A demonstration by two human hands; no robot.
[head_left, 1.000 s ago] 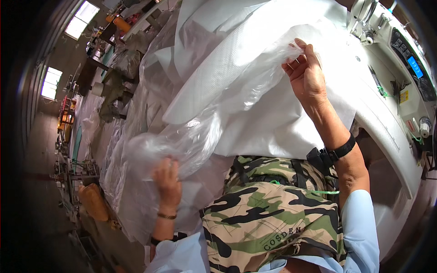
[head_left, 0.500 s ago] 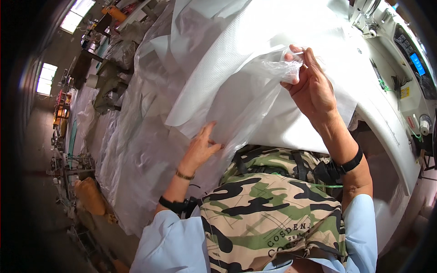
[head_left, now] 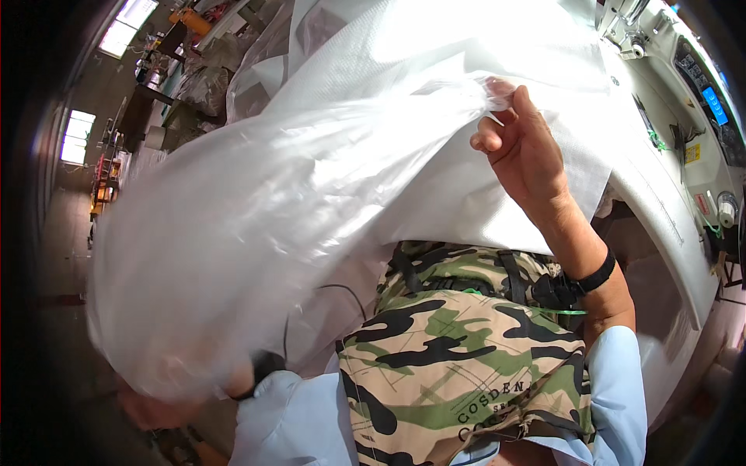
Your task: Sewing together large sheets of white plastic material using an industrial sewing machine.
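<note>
My right hand [head_left: 527, 155] is raised in front of me, with its thumb and fingertips pinching a gathered corner of a clear plastic sheet [head_left: 287, 194]. From that pinch the sheet billows out to the left in a wide, blurred sweep. My left hand [head_left: 183, 380] is low at the far left, partly behind the film; motion smears its fingers, so I cannot see its grip. Under the film, a white textured woven sheet [head_left: 458, 210] spreads over the work surface and reaches my camouflage apron [head_left: 458, 342].
At the right stands a white sewing machine [head_left: 660, 101] with a blue-lit display and a curved white table edge [head_left: 668, 233]. A thin dark cable [head_left: 346, 291] hangs beside the apron. Bagged material [head_left: 206, 89] and racks line the far left.
My left hand has swung down and to the left, and the clear plastic sheet has spread out that way. The right hand keeps its pinch in nearly the same place.
</note>
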